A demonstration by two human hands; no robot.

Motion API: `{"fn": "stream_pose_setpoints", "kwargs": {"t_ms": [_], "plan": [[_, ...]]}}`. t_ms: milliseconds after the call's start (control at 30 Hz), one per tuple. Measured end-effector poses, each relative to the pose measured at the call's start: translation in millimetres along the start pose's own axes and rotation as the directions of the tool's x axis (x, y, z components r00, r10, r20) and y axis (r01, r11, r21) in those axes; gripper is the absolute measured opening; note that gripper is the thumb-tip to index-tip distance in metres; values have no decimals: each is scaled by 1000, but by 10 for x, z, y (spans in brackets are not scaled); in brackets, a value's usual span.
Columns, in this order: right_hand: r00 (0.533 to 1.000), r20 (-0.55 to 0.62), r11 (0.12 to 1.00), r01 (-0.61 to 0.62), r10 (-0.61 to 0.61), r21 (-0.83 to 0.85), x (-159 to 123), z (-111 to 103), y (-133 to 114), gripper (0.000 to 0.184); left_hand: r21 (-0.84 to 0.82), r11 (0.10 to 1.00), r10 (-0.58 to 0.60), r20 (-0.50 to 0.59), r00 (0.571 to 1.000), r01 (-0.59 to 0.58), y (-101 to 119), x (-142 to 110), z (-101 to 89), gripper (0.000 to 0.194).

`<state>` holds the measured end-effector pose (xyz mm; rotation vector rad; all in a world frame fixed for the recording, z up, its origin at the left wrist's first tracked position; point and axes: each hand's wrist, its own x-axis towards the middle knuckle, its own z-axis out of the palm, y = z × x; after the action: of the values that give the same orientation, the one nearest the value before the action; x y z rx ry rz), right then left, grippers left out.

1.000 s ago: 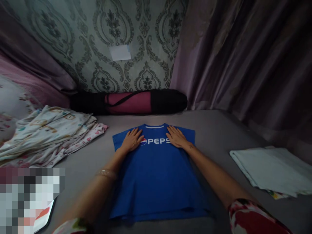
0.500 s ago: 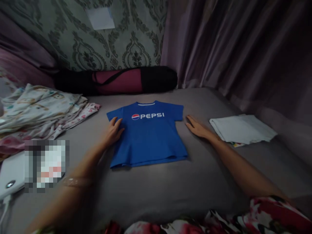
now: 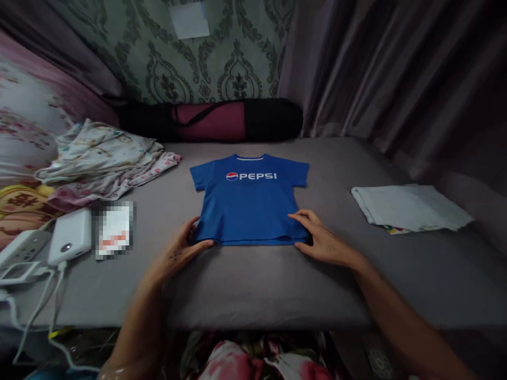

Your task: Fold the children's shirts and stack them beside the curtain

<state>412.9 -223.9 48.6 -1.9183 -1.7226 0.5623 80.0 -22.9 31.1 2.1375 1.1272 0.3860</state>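
Note:
A blue T-shirt (image 3: 245,206) with a white PEPSI print lies flat, its neck away from me and its hem towards me. At the hem's left corner is my left hand (image 3: 184,248), thumb spread from the fingers and its tip touching the hem. The left fingertips are partly hidden beside the shirt's edge. My right hand (image 3: 322,237) rests by the right corner, fingertips on the cloth and thumb apart along the hem. Both hands are open.
The shirt lies on a grey sheet (image 3: 257,285). Folded white cloth (image 3: 412,206) is at right, crumpled patterned cloth (image 3: 106,158) at left. A white power bank (image 3: 70,237) and power strip (image 3: 26,250) with cables sit near left. A black-and-maroon long bag (image 3: 214,121) lies along the wall.
Both hands have moved from the shirt's sleeve area down to the hem's two corners. The right hand now touches the shirt. The camera view has shifted, showing more at the left.

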Motion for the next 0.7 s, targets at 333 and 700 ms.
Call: {"fn": "stream_pose_setpoints", "kwargs": {"t_ms": [333,700], "plan": [[991,-132,999,-14,9,-35,13,117,115,57,-278,960,-42,-34,999,31,-123,-59,15,59],[998,-66,1000,-15,13,-24,-43,153,46,70,54,998,-20,-265,964,36,-87,86,290,50]]}}
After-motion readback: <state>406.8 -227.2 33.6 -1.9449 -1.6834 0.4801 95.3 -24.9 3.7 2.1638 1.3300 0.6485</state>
